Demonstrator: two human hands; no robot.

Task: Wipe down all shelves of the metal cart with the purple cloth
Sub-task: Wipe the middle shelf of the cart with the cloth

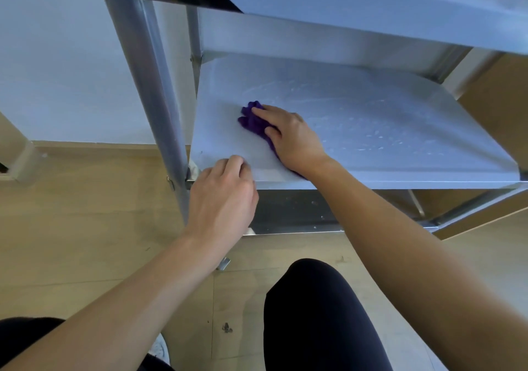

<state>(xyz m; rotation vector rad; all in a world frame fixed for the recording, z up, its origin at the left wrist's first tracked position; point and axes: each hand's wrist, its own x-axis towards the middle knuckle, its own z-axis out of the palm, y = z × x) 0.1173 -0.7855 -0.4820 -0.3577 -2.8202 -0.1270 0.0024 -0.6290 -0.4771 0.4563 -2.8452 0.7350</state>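
Observation:
The metal cart's middle shelf [371,119] fills the centre of the view, with wet streaks and droplets on its right half. My right hand [288,136] presses the bunched purple cloth [253,119] flat onto the shelf's left part; most of the cloth lies hidden under the palm. My left hand [225,196] rests on the shelf's front left corner, fingers curled over the edge beside the upright post [151,85]. The top shelf [371,5] hangs above, and a strip of the bottom shelf [291,210] shows below.
A wooden floor [71,228] lies under the cart, and a pale wall [57,56] stands to the left. My knee in dark trousers [320,313] is bent close in front of the cart. Brown cabinet panels [497,99] stand behind on the right.

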